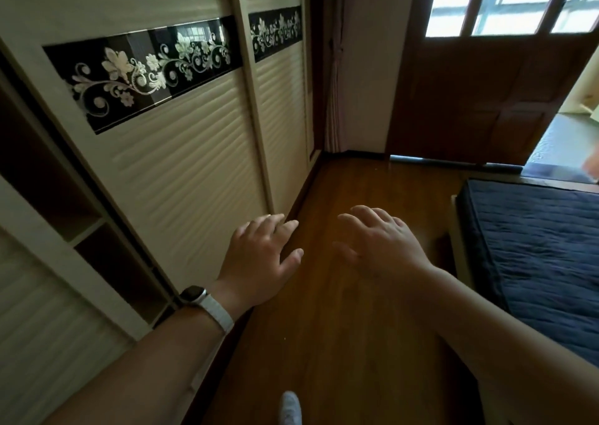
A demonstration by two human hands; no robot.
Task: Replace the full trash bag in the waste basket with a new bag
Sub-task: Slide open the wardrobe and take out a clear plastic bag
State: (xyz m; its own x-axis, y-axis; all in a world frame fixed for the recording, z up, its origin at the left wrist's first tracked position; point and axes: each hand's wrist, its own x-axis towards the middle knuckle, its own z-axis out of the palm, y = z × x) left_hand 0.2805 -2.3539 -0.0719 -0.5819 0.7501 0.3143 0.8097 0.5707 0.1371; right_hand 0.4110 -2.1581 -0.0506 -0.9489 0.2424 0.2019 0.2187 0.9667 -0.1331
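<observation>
A white shoe (290, 407) is seen at the bottom centre on the wooden floor (340, 327). In mid frame the left hand (259, 259), a watch (194, 295) on its wrist, and the right hand (382, 243) are held out, fingers spread, nothing gripped. Wardrobe doors (194, 165) are seen at left and a door (470, 100) at upper right; where the waste basket is cannot be told.

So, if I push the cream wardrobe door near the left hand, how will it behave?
The wardrobe door probably slides sideways rather than swings: no hinges or handle show. It looks tall and stiff, so likely heavy. Its ribbed face should give a palm some grip.
</observation>
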